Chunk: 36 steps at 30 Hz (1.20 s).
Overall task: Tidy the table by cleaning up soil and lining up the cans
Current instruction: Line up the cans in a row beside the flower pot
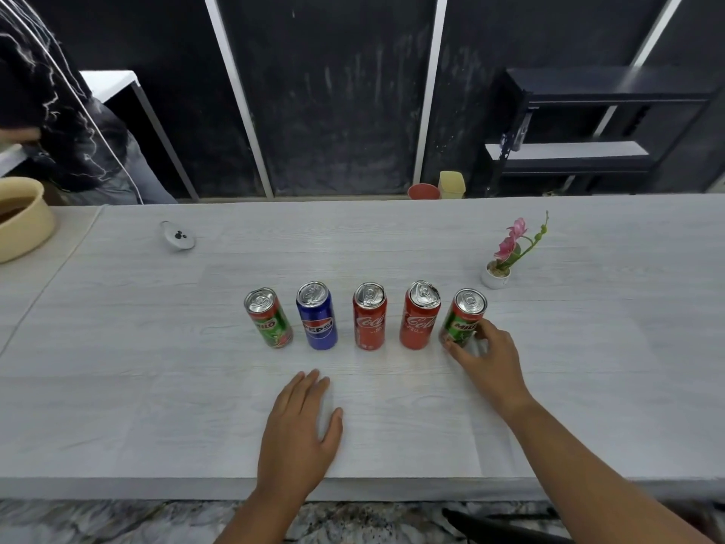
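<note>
Several cans stand upright in a row across the middle of the pale wooden table (157,386). From left: a green Milo can (269,320), a blue Pepsi can (317,318), a red Coca-Cola can (369,318), a second red Coca-Cola can (419,318), and a second green Milo can (461,318). My right hand (486,357) grips the lower part of the rightmost Milo can, fingers curled round it. My left hand (300,429) rests flat on the table in front of the row, fingers straight. No soil shows on the tabletop.
A small white pot with a pink flower (506,261) stands behind the row at the right. A small white device (177,236) lies at the back left. A beige bowl (21,225) sits at the far left edge. A person in dark clothing (59,123) is behind it.
</note>
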Tool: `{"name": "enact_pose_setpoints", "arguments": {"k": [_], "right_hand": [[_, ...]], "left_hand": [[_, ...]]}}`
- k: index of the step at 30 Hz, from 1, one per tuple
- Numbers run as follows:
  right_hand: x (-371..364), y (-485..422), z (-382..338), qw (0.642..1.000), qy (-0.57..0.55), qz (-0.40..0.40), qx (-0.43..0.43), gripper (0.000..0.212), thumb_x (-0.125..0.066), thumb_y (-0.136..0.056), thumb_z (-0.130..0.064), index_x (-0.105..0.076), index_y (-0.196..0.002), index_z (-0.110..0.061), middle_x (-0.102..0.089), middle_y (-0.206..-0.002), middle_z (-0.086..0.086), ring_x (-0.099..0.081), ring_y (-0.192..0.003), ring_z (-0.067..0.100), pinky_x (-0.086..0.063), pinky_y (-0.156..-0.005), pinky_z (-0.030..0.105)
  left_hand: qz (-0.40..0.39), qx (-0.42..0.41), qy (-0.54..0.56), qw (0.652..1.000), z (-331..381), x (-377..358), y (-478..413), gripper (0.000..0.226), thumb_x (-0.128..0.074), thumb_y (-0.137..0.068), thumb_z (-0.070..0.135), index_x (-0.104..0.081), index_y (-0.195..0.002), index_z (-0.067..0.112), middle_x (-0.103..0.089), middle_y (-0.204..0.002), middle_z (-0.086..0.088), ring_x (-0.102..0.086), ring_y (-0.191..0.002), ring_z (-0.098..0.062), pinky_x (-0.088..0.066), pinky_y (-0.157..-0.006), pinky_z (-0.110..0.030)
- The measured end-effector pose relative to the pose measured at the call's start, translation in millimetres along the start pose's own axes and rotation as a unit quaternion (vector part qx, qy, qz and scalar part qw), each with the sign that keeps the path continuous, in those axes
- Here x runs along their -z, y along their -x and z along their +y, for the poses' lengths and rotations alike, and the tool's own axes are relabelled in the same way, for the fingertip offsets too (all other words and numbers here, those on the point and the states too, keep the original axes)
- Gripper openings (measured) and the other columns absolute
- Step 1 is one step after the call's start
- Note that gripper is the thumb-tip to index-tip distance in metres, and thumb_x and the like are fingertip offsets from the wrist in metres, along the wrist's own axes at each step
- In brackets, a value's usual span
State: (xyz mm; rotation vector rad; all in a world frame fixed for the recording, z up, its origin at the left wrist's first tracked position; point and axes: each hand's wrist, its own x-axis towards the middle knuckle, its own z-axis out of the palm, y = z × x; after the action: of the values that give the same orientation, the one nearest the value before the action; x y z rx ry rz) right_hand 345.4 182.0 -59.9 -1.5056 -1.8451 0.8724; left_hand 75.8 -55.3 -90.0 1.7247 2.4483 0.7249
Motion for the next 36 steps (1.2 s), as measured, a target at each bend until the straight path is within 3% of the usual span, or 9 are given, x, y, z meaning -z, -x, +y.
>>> {"name": "enact_pose_setpoints", "arguments": {"k": [5, 9, 12, 15, 19, 24, 30, 34, 36], "right_hand": [[3, 6, 4, 0.999, 0.036, -0.013, 0.011, 0.059, -0.088, -0.083, -0.042, -0.066, -0.136, -0.029, -0.066, -0.116, -0.009, -0.055, -0.118, 0.016, -0.043, -0.097, 0.034], [4, 29, 15, 0.989, 0.138, 0.010, 0.057, 0.068, -0.083, -0.090, -0.035, -0.058, -0.149, -0.014, -0.067, -0.136, 0.006, -0.056, -0.133, 0.029, -0.046, -0.109, 0.047], [10, 44, 26, 0.983, 0.175, 0.046, 0.022, 0.072, -0.078, -0.094, -0.038, -0.052, -0.154, -0.009, -0.055, -0.156, 0.013, -0.045, -0.149, 0.033, -0.036, -0.123, 0.053], [22, 38, 31, 0.983, 0.174, 0.063, 0.001, 0.062, -0.074, -0.097, -0.036, -0.058, -0.150, -0.009, -0.052, -0.160, 0.013, -0.041, -0.152, 0.032, -0.032, -0.126, 0.051], [38, 0, 27, 0.996, 0.061, 0.058, -0.038, 0.055, -0.074, -0.098, -0.032, -0.058, -0.149, -0.017, -0.055, -0.155, 0.005, -0.048, -0.145, 0.023, -0.037, -0.122, 0.041], [51, -65, 15, 0.991, -0.039, 0.062, -0.110, 0.065, -0.078, -0.095, -0.038, -0.054, -0.152, -0.022, -0.059, -0.152, -0.001, -0.054, -0.137, 0.017, -0.041, -0.109, 0.031], [45, -121, 14, 0.991, 0.031, 0.069, -0.114, 0.076, -0.081, -0.084, -0.058, -0.060, -0.147, -0.021, -0.069, -0.135, 0.008, -0.058, -0.132, 0.033, -0.049, -0.110, 0.053], [39, -140, 12, 0.988, 0.083, 0.091, -0.094, 0.052, -0.079, -0.083, -0.060, -0.073, -0.115, -0.020, -0.074, -0.113, 0.009, -0.061, -0.117, 0.039, -0.053, -0.097, 0.051], [38, -139, 16, 0.989, 0.054, 0.102, -0.093, 0.045, -0.079, -0.084, -0.054, -0.074, -0.110, -0.018, -0.074, -0.107, 0.010, -0.064, -0.110, 0.038, -0.054, -0.094, 0.051]], "left_hand": [[-0.004, 0.006, 0.003, 1.000, 0, -1, 0, 0.061, -0.051, -0.102, 0.056, -0.063, -0.149, 0.020, -0.056, -0.160, 0.002, -0.045, -0.154, -0.019, -0.045, -0.123, -0.044], [-0.010, 0.006, 0.002, 1.000, -1, -2, 0, 0.061, -0.051, -0.102, 0.057, -0.064, -0.149, 0.020, -0.056, -0.161, 0.003, -0.045, -0.154, -0.019, -0.045, -0.123, -0.045], [-0.011, 0.007, 0.000, 1.000, -1, -2, -1, 0.061, -0.051, -0.101, 0.057, -0.064, -0.149, 0.021, -0.056, -0.160, 0.004, -0.045, -0.154, -0.019, -0.044, -0.123, -0.043], [-0.015, 0.008, -0.001, 1.000, -1, -2, -1, 0.062, -0.050, -0.101, 0.058, -0.064, -0.149, 0.021, -0.056, -0.160, 0.004, -0.046, -0.153, -0.020, -0.044, -0.123, -0.043], [-0.012, 0.005, 0.000, 1.000, -2, -2, -2, 0.062, -0.050, -0.099, 0.058, -0.066, -0.146, 0.020, -0.059, -0.157, 0.002, -0.049, -0.151, -0.022, -0.044, -0.122, -0.043], [-0.005, 0.006, 0.002, 1.000, -1, -4, -3, 0.062, -0.052, -0.097, 0.058, -0.068, -0.143, 0.020, -0.061, -0.155, 0.003, -0.052, -0.149, -0.022, -0.044, -0.120, -0.042], [-0.001, 0.003, -0.002, 1.000, -4, -6, -3, 0.059, -0.057, -0.096, 0.055, -0.069, -0.142, 0.020, -0.062, -0.153, 0.004, -0.052, -0.148, -0.020, -0.032, -0.123, -0.028], [0.009, 0.001, 0.004, 1.000, -3, -5, -3, 0.056, -0.059, -0.097, 0.052, -0.070, -0.141, 0.020, -0.062, -0.153, 0.004, -0.052, -0.148, -0.020, -0.035, -0.123, -0.031], [0.014, -0.005, 0.004, 1.000, -3, -5, -3, 0.055, -0.059, -0.098, 0.051, -0.070, -0.142, 0.020, -0.061, -0.154, 0.005, -0.052, -0.148, -0.019, -0.038, -0.123, -0.033]]}}
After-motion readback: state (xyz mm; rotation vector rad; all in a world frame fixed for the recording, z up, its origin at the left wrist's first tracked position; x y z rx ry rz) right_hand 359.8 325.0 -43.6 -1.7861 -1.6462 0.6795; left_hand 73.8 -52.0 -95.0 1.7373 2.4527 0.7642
